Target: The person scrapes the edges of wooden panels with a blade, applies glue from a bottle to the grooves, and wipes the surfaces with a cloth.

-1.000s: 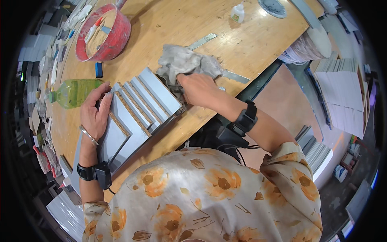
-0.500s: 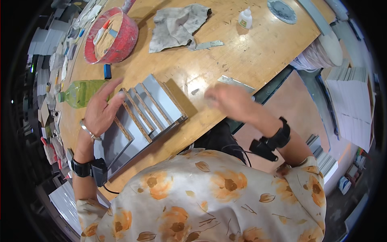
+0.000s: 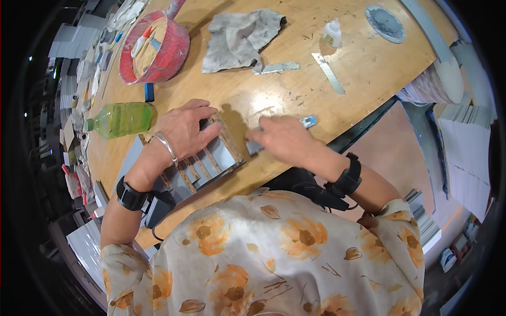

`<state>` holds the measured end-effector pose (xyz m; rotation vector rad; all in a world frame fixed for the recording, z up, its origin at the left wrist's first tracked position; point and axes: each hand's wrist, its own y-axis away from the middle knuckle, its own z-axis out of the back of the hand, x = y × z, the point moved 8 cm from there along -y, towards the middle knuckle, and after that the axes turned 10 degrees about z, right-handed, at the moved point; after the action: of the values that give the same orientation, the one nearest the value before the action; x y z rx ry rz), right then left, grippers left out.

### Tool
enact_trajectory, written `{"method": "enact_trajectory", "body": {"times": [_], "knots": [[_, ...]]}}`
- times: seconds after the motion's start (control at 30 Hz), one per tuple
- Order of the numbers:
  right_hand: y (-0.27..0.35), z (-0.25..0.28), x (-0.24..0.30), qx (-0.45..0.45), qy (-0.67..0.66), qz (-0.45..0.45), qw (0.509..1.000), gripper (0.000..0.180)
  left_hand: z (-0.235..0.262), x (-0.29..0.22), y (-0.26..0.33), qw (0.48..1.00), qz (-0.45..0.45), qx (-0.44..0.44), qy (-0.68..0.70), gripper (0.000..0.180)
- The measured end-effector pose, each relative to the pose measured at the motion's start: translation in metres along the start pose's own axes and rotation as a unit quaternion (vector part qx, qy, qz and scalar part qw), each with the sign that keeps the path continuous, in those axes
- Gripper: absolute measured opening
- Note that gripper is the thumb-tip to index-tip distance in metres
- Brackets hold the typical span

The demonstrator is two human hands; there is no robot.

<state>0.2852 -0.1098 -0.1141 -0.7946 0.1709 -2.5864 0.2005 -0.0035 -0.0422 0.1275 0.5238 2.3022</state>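
A stepped stack of grey-faced panels (image 3: 225, 154) with rough brown edges lies on the table in front of me. My left hand (image 3: 187, 129) rests across it, thumb and fingers apart, their tips at the brown edge of the right-hand panel. The hand hides much of the stack. Just to its right, my right hand (image 3: 287, 138) is closed around a flat hand tool (image 3: 309, 121). A blue and white end sticks out on one side, and a blurred grey, blade-like part points toward the panels; its exact kind is unclear.
A green-tinted bottle (image 3: 124, 119) lies left of the stack; a blue block (image 3: 149, 92) and a red bowl (image 3: 182, 50) of tan material are beyond. Farther off are a grey rag (image 3: 237, 39), metal strips (image 3: 328, 73), a small white bottle (image 3: 332, 34) and a grey-smeared disc (image 3: 385, 23).
My left hand has slid right, from the stack's left side onto its right part. My right hand now shows the tool, closer to the panels. One metal strip lies farther away and turned.
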Motion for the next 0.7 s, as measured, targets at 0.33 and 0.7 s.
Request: {"method": "enact_trajectory", "body": {"times": [0.33, 0.7], "knots": [[0.018, -0.018, 0.014, 0.122, -0.027, 0.048, 0.991, 0.032, -0.005, 0.006, 0.002, 0.998, 0.038, 0.040, 0.021, 0.030], [0.007, 0.043, -0.072, -0.114, -0.015, -0.151, 0.982, 0.039, -0.076, -0.079, 0.020, 0.942, -0.176, 0.169, -0.232, 0.036]]}}
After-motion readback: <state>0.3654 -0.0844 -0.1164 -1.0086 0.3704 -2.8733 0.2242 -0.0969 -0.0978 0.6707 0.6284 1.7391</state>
